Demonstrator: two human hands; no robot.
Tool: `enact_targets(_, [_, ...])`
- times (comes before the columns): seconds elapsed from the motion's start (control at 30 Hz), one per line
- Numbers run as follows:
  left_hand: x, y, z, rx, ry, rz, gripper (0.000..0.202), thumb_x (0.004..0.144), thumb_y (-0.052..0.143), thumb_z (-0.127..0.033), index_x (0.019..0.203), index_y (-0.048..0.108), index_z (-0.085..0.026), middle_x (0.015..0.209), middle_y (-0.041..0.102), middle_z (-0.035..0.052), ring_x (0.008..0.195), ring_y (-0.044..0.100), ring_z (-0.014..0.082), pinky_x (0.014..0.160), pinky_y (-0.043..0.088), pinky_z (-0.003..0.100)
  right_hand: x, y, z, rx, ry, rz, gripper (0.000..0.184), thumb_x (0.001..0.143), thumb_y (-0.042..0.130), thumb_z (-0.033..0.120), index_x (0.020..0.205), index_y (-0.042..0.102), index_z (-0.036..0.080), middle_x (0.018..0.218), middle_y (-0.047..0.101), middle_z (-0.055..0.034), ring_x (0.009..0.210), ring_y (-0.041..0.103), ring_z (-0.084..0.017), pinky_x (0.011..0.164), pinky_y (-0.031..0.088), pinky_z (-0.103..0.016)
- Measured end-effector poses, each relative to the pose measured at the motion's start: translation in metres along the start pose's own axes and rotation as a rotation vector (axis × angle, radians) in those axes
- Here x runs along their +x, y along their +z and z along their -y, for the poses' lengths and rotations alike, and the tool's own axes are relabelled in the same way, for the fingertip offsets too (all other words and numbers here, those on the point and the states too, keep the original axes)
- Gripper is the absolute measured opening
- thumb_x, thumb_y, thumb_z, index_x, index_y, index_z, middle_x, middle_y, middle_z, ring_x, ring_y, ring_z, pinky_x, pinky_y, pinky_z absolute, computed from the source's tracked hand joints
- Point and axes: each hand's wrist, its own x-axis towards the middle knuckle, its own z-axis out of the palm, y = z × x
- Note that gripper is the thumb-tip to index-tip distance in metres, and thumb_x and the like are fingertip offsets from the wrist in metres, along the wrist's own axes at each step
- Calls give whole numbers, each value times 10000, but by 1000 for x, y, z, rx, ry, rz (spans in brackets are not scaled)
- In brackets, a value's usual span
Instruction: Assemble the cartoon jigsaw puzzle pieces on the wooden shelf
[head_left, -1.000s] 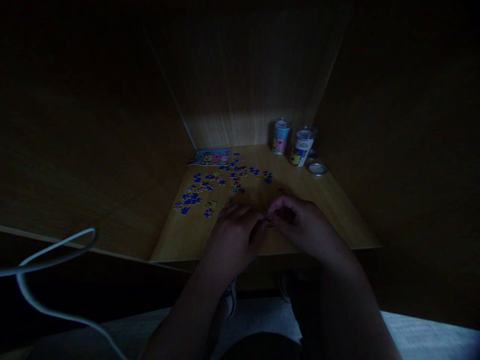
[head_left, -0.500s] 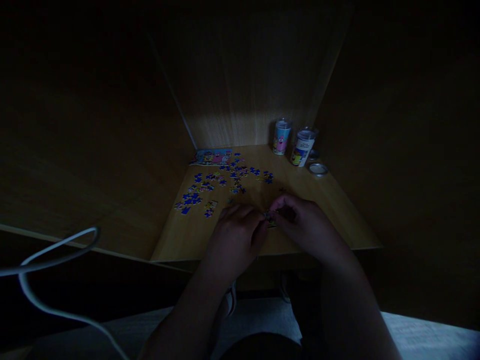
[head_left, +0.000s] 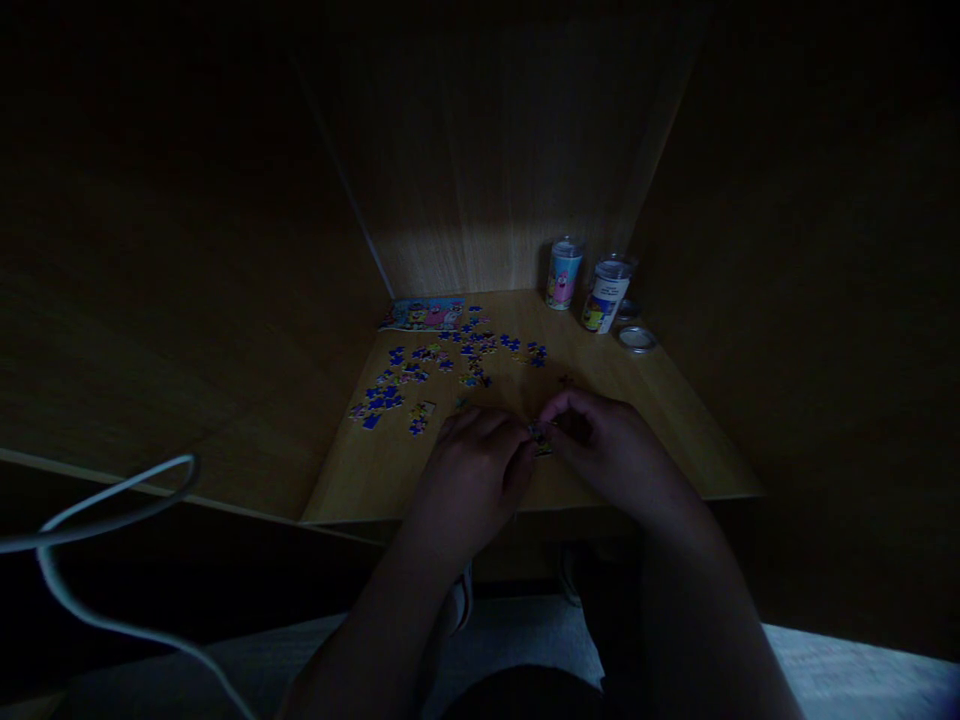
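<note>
In the dim foreground, a white cable (head_left: pixel 97 505) is looping at your left as your forearms are reaching over the desk (head_left: pixel 367 480) edge. Your left hand (head_left: pixel 469 465) and right hand (head_left: pixel 611 450) are meeting fingertip to fingertip. Both are pinching closed on a small clump of puzzle pieces (head_left: pixel 540 438) low over the near desk; it is too dark to tell whether it touches the wood. Over the past second the hands are barely shifting, the right creeping slightly leftward, so the clump is staying gripped between them. Beyond, loose pieces (head_left: pixel 420 370) are lying scattered, a picture card (head_left: pixel 424 314) is resting by the back wall, and two tubes (head_left: pixel 562 272) are standing far right beside their lids (head_left: pixel 636 339).
</note>
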Motion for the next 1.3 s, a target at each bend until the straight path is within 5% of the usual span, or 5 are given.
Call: enact_targets(1.3, [0,0,-2,34,7,16,97,1064,683,-173,1019,753,-221,1063,778,67,1009,716,255,972,591,463,2,2,3,-135,1,-16,129,987,666,142,968,724,256,945,825,-5,820,769,-179,748,536,-286])
